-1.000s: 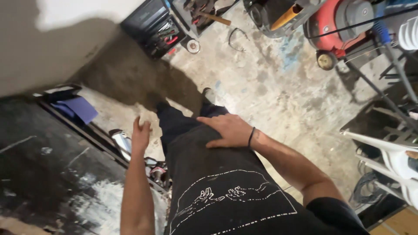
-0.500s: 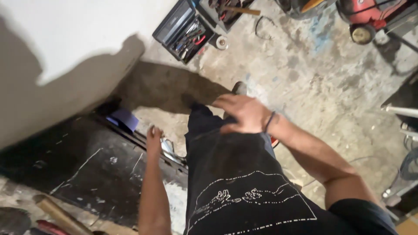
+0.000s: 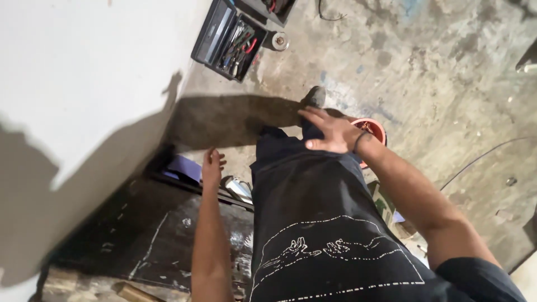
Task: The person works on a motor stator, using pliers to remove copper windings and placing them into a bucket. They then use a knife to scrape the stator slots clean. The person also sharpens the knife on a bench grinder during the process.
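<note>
While the right hand [image 3: 333,133] lies flat with fingers spread on the person's own black trousers [image 3: 302,184], holding nothing, the left hand [image 3: 211,166] hangs loosely open and empty above a purple sheet [image 3: 184,166], near a shiny metal object [image 3: 239,189].

- The person's left hand [image 3: 211,166] is hanging just left of the black printed shirt [image 3: 313,223], above a dark flat panel [image 3: 151,235].
- The right hand [image 3: 331,132] is resting on the shirt's far edge.
- A round orange bucket [image 3: 373,130] is sitting right of that hand.
- An open black plastic toolbox [image 3: 229,39] is lying far away by the white wall [image 3: 84,72].
</note>
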